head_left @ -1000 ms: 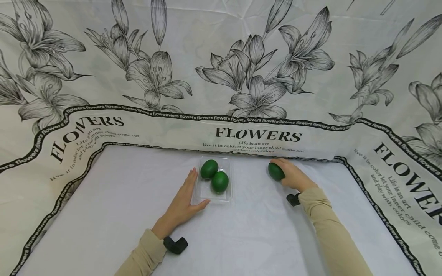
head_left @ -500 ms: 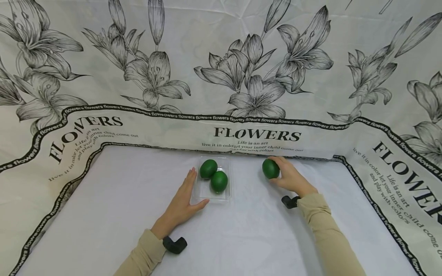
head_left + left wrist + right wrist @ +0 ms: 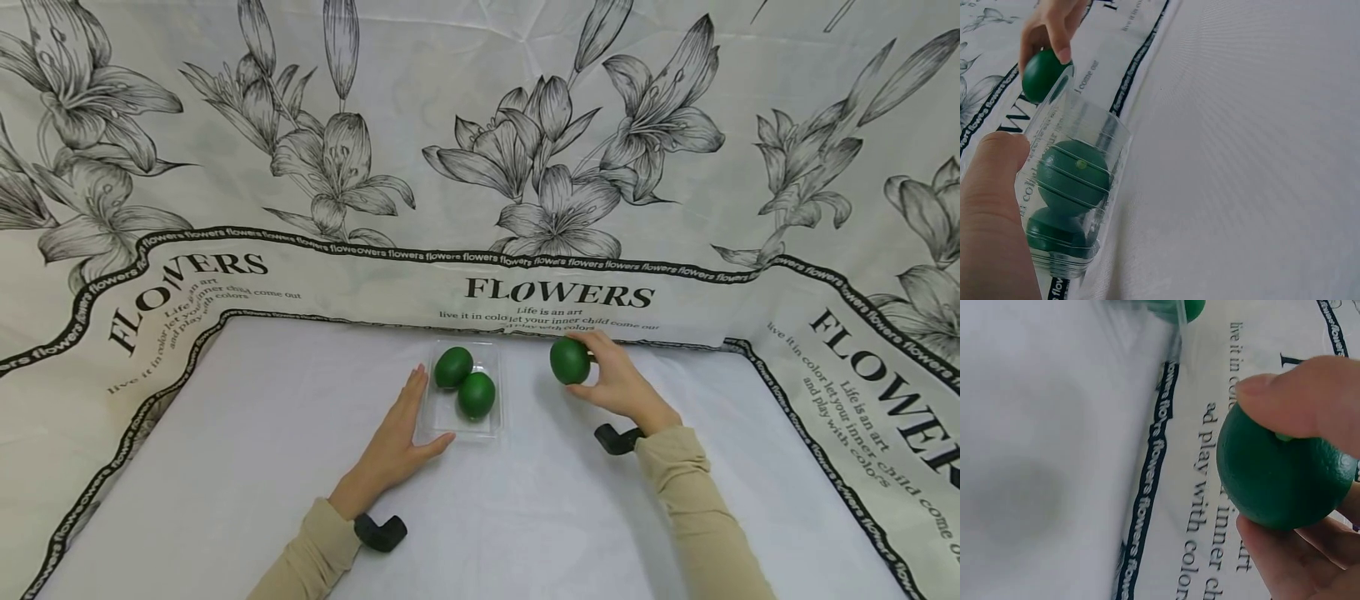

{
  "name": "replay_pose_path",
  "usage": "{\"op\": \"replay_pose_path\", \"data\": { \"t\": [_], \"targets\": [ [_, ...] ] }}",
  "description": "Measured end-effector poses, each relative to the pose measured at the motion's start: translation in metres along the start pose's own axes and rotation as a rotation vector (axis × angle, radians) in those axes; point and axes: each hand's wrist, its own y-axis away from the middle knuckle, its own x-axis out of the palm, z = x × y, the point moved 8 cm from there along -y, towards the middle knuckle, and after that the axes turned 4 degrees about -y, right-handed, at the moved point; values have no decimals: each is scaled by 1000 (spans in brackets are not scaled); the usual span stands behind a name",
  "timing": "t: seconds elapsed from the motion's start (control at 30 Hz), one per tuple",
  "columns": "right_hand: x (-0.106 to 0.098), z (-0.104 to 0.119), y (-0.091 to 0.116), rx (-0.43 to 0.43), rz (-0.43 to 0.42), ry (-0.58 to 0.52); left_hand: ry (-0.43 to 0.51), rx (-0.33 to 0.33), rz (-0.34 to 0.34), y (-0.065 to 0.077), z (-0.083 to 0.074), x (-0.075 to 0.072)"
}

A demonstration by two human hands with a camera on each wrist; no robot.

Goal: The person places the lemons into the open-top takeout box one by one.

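A clear plastic tray (image 3: 447,419) stands on the white cloth, with two dark green citrus fruits inside, one farther back (image 3: 453,367) and one nearer (image 3: 477,396). Along the tray's left side lie the straight fingers of my left hand (image 3: 392,450), the thumb by its near edge. My right hand (image 3: 622,385) pinches a third green citrus fruit (image 3: 570,361) between thumb and fingers, right of the tray and apart from it. Up close in the right wrist view, that fruit (image 3: 1282,472) has finely pebbled skin and a small lighter stem spot under the thumb.
White cloth (image 3: 225,467) covers the table surface. A hanging fabric with flower drawings and lettering (image 3: 558,292) rises behind and at both sides. Dark curved pieces sit at the left wrist (image 3: 381,533) and right wrist (image 3: 617,439).
My right hand has lifted its citrus fruit slightly and carried it left, nearer the tray. The left hand, the tray and its two fruits have stayed in place.
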Motion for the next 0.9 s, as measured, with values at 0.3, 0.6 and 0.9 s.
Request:
{"op": "replay_pose_path", "data": {
  "t": [0.3, 0.6, 0.9],
  "targets": [
    [20, 32, -17, -67, 1, -84, -6, -1, -4, 1, 0, 0],
    [48, 64, -32, -131, 22, -171, -2, 6, -8, 0, 0, 0],
    [86, 91, -35, -151, 71, -236, 0, 8, 6, 0, 0, 1]
  ]
}}
